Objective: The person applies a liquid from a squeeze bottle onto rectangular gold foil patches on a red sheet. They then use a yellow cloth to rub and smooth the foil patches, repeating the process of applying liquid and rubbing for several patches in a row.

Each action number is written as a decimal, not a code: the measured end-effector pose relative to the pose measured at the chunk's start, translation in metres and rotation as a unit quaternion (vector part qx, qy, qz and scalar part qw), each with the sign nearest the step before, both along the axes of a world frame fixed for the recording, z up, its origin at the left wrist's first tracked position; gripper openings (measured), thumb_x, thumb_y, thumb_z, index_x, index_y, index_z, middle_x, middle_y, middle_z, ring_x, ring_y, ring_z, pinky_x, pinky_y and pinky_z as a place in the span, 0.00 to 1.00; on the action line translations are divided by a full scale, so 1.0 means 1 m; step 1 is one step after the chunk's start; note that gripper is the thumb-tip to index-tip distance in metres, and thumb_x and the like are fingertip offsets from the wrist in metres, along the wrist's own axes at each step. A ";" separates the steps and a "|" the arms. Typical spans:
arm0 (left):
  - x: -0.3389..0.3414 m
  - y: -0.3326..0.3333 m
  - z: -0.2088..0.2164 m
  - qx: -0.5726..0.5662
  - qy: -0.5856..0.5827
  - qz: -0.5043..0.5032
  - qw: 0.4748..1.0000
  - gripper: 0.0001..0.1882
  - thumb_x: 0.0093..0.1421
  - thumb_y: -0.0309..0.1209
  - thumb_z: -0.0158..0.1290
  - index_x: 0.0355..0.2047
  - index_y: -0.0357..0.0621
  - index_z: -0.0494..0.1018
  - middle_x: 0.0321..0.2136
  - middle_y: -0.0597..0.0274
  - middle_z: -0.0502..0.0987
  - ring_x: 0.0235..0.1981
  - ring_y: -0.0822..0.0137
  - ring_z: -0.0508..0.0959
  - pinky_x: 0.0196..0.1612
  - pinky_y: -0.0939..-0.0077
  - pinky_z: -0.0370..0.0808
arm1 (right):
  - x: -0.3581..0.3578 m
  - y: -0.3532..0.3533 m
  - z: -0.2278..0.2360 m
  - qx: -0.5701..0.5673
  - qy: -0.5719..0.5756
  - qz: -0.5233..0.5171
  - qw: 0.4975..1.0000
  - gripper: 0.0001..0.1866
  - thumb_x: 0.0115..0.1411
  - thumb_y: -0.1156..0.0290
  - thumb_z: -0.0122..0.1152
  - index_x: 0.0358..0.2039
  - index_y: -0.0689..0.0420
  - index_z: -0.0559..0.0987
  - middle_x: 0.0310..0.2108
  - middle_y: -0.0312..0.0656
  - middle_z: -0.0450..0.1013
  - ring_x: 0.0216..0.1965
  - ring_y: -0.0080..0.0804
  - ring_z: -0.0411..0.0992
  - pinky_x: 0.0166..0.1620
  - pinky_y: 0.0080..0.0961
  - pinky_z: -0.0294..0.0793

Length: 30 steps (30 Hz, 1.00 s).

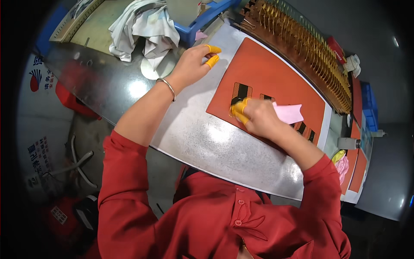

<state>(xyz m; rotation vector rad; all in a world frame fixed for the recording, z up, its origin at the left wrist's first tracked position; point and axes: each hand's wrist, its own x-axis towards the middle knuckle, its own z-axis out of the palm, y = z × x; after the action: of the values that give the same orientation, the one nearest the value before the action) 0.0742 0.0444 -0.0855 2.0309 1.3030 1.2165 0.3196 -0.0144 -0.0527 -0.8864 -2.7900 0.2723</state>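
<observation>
Right hand [258, 117] fingers closed, pinching pink cloth wipe [288, 113], pressing small black-and-gold flat circuit strip [241, 93] on orange rubber mat [267, 73] mid-bench. Left hand [192, 64] loosely open, yellow-capped fingers [211, 61] hovering at mat's edge, holding nothing.

A shiny grey metal surface [202, 138] carries a large orange mat [276, 73] on a white sheet [235, 36]. Small black-and-orange strips [240, 93] lie on the mat. A crumpled white cloth [144, 28] sits at the far left, and a long rack of yellow pieces [302, 47] runs along the far edge.
</observation>
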 end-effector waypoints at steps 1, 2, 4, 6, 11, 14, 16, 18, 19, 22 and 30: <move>0.002 -0.001 0.003 -0.012 0.002 -0.003 1.000 0.11 0.57 0.25 0.52 0.41 0.36 0.74 0.36 0.53 0.77 0.37 0.61 0.78 0.42 0.74 0.73 | -0.001 -0.012 0.003 -0.017 -0.019 0.003 1.000 0.06 0.48 0.70 0.63 0.27 0.57 0.78 0.21 0.42 0.71 0.23 0.38 0.72 0.26 0.34 0.71; 0.005 -0.002 0.008 -0.024 0.005 -0.005 1.000 0.11 0.57 0.25 0.52 0.41 0.36 0.74 0.36 0.53 0.77 0.37 0.61 0.78 0.42 0.74 0.73 | 0.002 -0.012 0.002 -0.015 0.003 -0.001 1.000 0.06 0.47 0.71 0.64 0.26 0.58 0.78 0.21 0.42 0.71 0.23 0.38 0.72 0.25 0.34 0.71; 0.005 0.000 0.008 -0.015 0.016 -0.010 1.000 0.12 0.56 0.25 0.53 0.41 0.36 0.74 0.35 0.53 0.77 0.37 0.61 0.78 0.41 0.74 0.73 | 0.007 0.010 -0.001 0.016 0.016 -0.038 0.999 0.06 0.48 0.71 0.63 0.26 0.57 0.78 0.20 0.43 0.70 0.23 0.39 0.72 0.24 0.35 0.70; 0.004 -0.004 0.000 -0.008 -0.008 -0.008 1.000 0.12 0.56 0.25 0.53 0.41 0.36 0.74 0.35 0.53 0.77 0.37 0.62 0.78 0.40 0.74 0.73 | 0.005 0.012 0.001 0.020 0.006 -0.052 0.998 0.05 0.49 0.70 0.62 0.25 0.57 0.78 0.18 0.43 0.70 0.21 0.40 0.71 0.24 0.35 0.69; 0.006 -0.002 0.003 0.003 -0.015 -0.023 1.000 0.11 0.57 0.25 0.53 0.41 0.36 0.74 0.35 0.52 0.77 0.37 0.62 0.78 0.40 0.74 0.73 | 0.002 -0.005 0.002 -0.030 -0.014 -0.035 0.999 0.06 0.50 0.68 0.59 0.23 0.57 0.77 0.21 0.45 0.71 0.23 0.44 0.71 0.26 0.39 0.70; 0.008 0.001 0.007 -0.001 0.013 -0.026 1.000 0.11 0.57 0.25 0.53 0.40 0.35 0.74 0.35 0.52 0.77 0.37 0.63 0.78 0.40 0.73 0.73 | -0.010 0.038 0.010 -0.026 0.031 -0.128 0.991 0.06 0.47 0.69 0.59 0.22 0.58 0.75 0.25 0.48 0.72 0.25 0.47 0.73 0.28 0.41 0.71; 0.003 0.000 0.004 -0.003 0.002 -0.010 1.000 0.11 0.57 0.25 0.52 0.40 0.35 0.74 0.35 0.52 0.77 0.37 0.63 0.78 0.41 0.73 0.73 | -0.016 0.036 0.009 -0.019 -0.002 -0.120 0.993 0.06 0.47 0.70 0.59 0.23 0.59 0.75 0.25 0.48 0.72 0.25 0.47 0.73 0.29 0.42 0.71; -0.003 0.000 0.002 -0.003 -0.018 0.000 1.000 0.11 0.57 0.25 0.52 0.41 0.35 0.74 0.35 0.52 0.77 0.37 0.63 0.78 0.41 0.74 0.73 | -0.012 0.010 -0.003 0.024 -0.010 -0.077 0.997 0.06 0.46 0.70 0.59 0.21 0.60 0.75 0.24 0.49 0.72 0.24 0.47 0.72 0.28 0.41 0.71; -0.007 -0.003 0.000 -0.006 -0.031 0.016 0.999 0.11 0.57 0.25 0.52 0.41 0.36 0.74 0.35 0.52 0.77 0.37 0.63 0.78 0.41 0.74 0.73 | -0.014 -0.008 -0.004 -0.053 0.053 -0.057 0.996 0.06 0.46 0.71 0.59 0.20 0.60 0.75 0.23 0.48 0.72 0.24 0.46 0.72 0.28 0.41 0.71; 0.004 -0.003 0.001 0.000 -0.004 0.021 1.000 0.12 0.56 0.26 0.53 0.41 0.36 0.74 0.35 0.53 0.77 0.36 0.63 0.78 0.41 0.74 0.73 | 0.004 -0.028 0.002 -0.057 0.051 -0.065 0.995 0.07 0.47 0.69 0.60 0.19 0.60 0.76 0.22 0.48 0.72 0.24 0.46 0.73 0.27 0.40 0.71; 0.022 -0.019 0.008 0.038 0.137 -0.058 0.988 0.20 0.56 0.33 0.53 0.49 0.41 0.69 0.47 0.53 0.69 0.48 0.52 0.68 0.52 0.66 0.65 | -0.003 -0.022 -0.001 -0.015 0.051 -0.113 0.992 0.08 0.47 0.70 0.61 0.20 0.61 0.75 0.21 0.48 0.71 0.23 0.45 0.72 0.25 0.39 0.70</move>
<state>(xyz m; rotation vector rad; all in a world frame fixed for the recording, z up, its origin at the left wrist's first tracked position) 0.0964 0.0255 -0.0770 2.3588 1.2528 0.9754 0.3170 -0.0362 -0.0536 -1.1493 -2.5705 0.3153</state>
